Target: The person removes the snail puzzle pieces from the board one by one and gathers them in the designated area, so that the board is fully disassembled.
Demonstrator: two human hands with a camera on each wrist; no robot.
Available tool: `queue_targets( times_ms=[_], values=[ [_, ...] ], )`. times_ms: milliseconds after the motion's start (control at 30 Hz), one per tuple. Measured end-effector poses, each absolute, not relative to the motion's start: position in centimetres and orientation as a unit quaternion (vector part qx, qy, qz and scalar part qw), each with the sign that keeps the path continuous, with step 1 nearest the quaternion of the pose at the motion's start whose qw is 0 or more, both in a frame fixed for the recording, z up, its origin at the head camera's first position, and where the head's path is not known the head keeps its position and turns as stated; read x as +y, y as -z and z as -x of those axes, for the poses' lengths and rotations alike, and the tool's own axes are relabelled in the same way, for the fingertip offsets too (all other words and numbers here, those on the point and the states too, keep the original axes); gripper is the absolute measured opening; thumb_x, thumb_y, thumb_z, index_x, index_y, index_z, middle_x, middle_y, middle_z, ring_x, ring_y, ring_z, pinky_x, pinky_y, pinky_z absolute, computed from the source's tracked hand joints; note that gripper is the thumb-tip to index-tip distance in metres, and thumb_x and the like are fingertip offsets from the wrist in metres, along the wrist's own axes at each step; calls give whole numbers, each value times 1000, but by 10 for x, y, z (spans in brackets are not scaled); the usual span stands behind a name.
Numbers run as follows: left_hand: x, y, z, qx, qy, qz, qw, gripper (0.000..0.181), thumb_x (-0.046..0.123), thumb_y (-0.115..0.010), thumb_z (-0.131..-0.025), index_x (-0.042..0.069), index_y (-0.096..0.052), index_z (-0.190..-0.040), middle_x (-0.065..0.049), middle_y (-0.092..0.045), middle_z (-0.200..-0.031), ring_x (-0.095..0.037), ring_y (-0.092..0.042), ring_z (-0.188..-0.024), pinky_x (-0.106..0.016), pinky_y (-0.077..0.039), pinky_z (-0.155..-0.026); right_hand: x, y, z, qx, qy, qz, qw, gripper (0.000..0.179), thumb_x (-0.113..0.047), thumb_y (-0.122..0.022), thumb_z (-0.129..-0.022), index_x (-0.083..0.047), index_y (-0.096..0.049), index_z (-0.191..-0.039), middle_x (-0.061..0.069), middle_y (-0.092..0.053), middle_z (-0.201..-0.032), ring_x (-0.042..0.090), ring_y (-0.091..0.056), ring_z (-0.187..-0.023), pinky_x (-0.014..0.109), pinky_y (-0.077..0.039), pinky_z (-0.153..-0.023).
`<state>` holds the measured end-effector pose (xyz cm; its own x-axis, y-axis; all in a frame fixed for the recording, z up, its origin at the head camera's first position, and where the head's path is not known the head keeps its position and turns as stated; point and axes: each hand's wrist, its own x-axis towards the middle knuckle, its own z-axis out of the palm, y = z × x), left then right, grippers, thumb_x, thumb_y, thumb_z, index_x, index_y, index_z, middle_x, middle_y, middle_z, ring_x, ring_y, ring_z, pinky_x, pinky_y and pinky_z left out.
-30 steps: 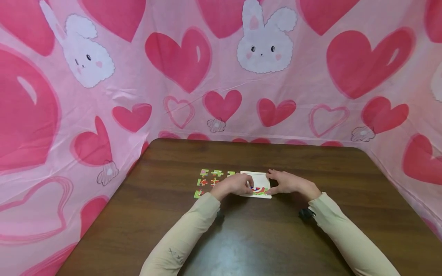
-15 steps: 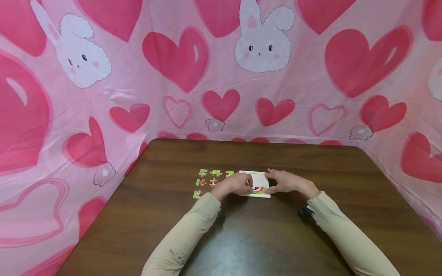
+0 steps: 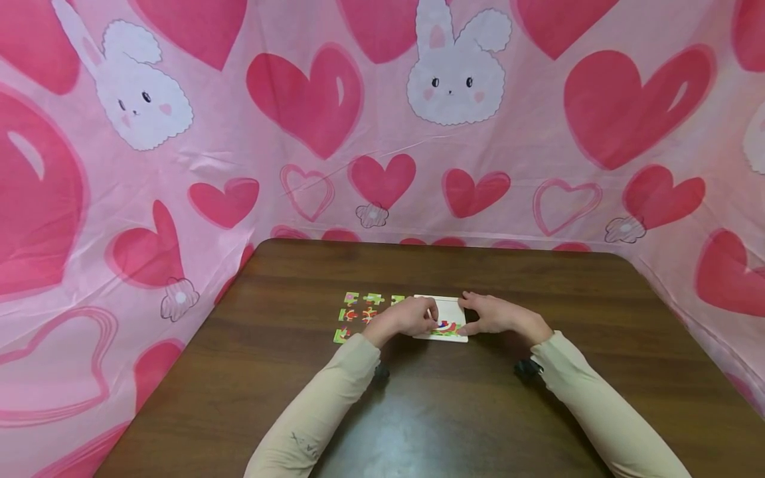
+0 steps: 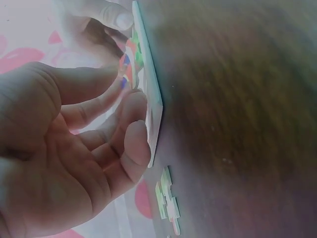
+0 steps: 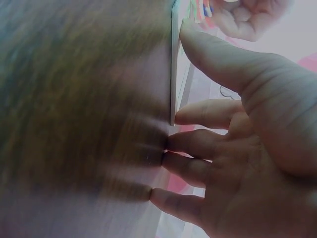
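Observation:
A white puzzle tray (image 3: pixel 449 305) lies on the table, with colourful jigsaw pieces (image 3: pixel 454 330) along its near side. Over the tray's left part, my left hand (image 3: pixel 411 317) pinches a jigsaw piece (image 4: pixel 131 62) between thumb and index finger. This piece stands tilted just above the tray floor, and fingers partly hide it. My right hand (image 3: pixel 495 313) is at the tray's right side. In the right wrist view its thumb (image 5: pixel 210 49) rests on the tray's edge, the index finger touches the rim, and the other fingers spread onto the table.
Left of the tray lie several loose jigsaw pieces (image 3: pixel 351 315) in rough rows, some partly hidden by the left hand. The brown wooden table (image 3: pixel 466 411) extends on all sides. Behind it hangs a pink cloth (image 3: pixel 382 133) with hearts and rabbits.
The left fingers shift slightly over the tray, and the pinched piece tilts a little. The right hand keeps its place at the tray. The head view has moved slightly.

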<state>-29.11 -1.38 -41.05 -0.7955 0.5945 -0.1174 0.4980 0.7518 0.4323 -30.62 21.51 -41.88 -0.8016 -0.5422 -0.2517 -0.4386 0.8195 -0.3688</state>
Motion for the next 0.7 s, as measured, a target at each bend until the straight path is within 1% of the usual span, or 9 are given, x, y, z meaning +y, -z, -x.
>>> queue_targets(
  times_ms=[167, 300, 433, 500, 700],
  values=[
    [-14, 408, 289, 925, -204, -298, 115, 4, 14, -66, -90, 12, -62, -89, 3, -60, -77, -10, -50, -66, -21, -39, -61, 214, 419, 306, 938, 148, 259, 176, 82, -48, -70, -86, 0, -42, -146, 28, -28, -156, 46, -30, -143, 60, -29, -112],
    [-14, 407, 288, 924, -210, -302, 108, 9, 11, -66, -89, 14, -60, -82, 4, -57, -73, -10, -49, -63, -21, -37, -58, 213, 419, 306, 935, 152, 268, 175, 81, -47, -70, -87, 2, -42, -145, 30, -28, -155, 48, -30, -143, 60, -28, -112],
    [-17, 407, 287, 925, -206, -301, 102, 10, 12, -66, -89, 15, -59, -82, 6, -57, -72, -9, -49, -64, -21, -38, -60, 213, 419, 306, 935, 154, 265, 178, 81, -47, -70, -87, 1, -42, -145, 30, -27, -156, 47, -29, -143, 60, -28, -113],
    [-20, 406, 286, 927, -203, -299, 101, 8, 11, -65, -88, 15, -60, -83, 6, -57, -72, -9, -49, -64, -21, -38, -61, 214, 419, 306, 937, 153, 258, 179, 82, -48, -70, -86, 1, -42, -146, 29, -27, -156, 46, -29, -144, 59, -28, -113],
    [-36, 401, 284, 925, -211, -299, 103, 9, 12, -65, -90, 14, -60, -83, 6, -57, -72, -10, -50, -65, -22, -39, -61, 215, 418, 306, 937, 153, 258, 181, 81, -48, -70, -87, 1, -42, -146, 28, -27, -157, 46, -27, -144, 60, -26, -114]
  ],
)
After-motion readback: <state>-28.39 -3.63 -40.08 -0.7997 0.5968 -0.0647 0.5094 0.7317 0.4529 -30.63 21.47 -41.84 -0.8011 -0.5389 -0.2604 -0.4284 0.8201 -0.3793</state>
